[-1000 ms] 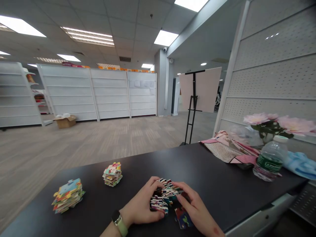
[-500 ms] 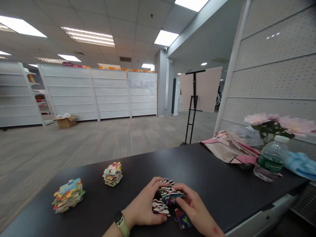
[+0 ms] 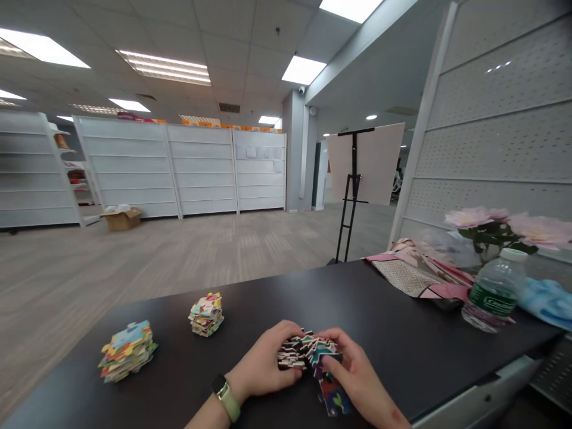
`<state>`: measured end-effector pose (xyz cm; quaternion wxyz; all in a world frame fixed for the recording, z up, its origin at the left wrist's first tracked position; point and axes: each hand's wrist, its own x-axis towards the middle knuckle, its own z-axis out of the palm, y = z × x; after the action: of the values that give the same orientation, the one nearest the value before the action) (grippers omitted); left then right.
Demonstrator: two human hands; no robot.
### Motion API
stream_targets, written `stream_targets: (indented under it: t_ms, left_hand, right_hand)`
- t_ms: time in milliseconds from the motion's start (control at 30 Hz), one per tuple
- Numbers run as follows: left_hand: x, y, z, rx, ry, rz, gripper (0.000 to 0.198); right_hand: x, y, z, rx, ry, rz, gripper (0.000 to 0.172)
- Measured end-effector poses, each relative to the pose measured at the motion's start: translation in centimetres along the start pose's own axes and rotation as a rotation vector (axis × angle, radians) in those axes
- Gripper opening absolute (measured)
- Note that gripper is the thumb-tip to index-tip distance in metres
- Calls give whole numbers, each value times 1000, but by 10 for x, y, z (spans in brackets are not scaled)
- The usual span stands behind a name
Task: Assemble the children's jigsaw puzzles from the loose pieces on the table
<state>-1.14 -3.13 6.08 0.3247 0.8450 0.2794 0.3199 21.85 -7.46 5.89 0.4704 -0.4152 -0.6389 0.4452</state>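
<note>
Both hands are close together over the dark table. My left hand, with a watch on its wrist, is closed around a bundle of jigsaw puzzle pieces, their pale edges showing. My right hand pinches more dark-coloured puzzle pieces between thumb and fingers, and the two bundles touch. Under the right hand a dark blue puzzle piece with a green and red print lies on the table. Two stacks of brighter pieces stand to the left: a larger stack and a smaller stack.
The black table has a water bottle, a pink patterned cloth bag, a blue cloth and pink flowers at its right end. Beyond are an easel, white shelves and a cardboard box.
The pieces between my hands have been drawn into a tighter, more level bundle. Both hands stay in nearly the same place; the view has shifted slightly.
</note>
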Motion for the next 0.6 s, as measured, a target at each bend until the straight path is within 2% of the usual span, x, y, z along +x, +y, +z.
stream_targets:
  t_ms: [100,200,267,333,400,467,533,600]
  left_hand:
    - [0,3,-2,16,30,-41,48]
    - [-3,4,-5,22,26,-47,46]
    - [-6,2,-6,28,21,-62,51]
    - [-10,-3,-5,15,-3,-82,69]
    - [-12,-9,-4,-11,-28,-83,95]
    - [-13,-17,-2,-13,-31,-78,116]
    - [-14,-24,0,7,-20,-79,127]
    - [-14,-28,1,-6,-11,-75,130]
  right_hand:
    - [-3,6,-5,91,106,-20,36]
    - [-1,14,-10,208,278,-27,41]
    - [4,21,-15,303,432,-39,45]
    - [12,27,-17,289,522,-34,47]
    - [19,27,-16,151,451,-6,44]
    - [24,21,-10,-33,256,9,39]
    - [25,11,1,-159,63,7,35]
    - [25,0,12,-147,-73,13,37]
